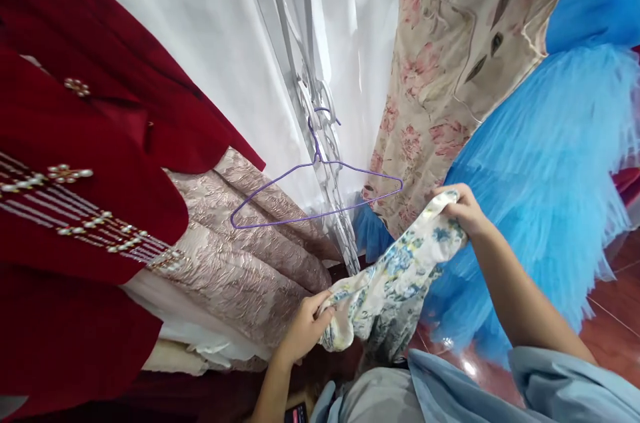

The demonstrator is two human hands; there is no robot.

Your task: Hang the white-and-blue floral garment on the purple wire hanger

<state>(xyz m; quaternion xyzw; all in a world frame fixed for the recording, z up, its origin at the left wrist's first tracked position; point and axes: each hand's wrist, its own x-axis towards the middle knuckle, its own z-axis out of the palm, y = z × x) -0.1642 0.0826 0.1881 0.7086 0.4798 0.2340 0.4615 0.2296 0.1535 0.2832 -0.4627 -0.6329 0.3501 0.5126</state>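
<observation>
A white garment with blue and yellow flowers (395,276) is stretched between my two hands, its lower part hanging down in front of me. My left hand (305,326) grips its left end, and my right hand (463,210) pinches its upper right end. Beyond the garment, a thin purple hanger (320,215) hangs bare, its hook caught at white rings on a grey metal stand (300,70). The hanger touches neither hand. The garment's full shape is hidden by its folds.
On the left hang a dark red jacket with pearl trim (110,123) and a pink brocade skirt (235,263). To the right are a beige floral dress (425,96) and a blue tulle dress (540,143). White curtains (200,16) hang behind; the floor (615,303) has glossy red tiles.
</observation>
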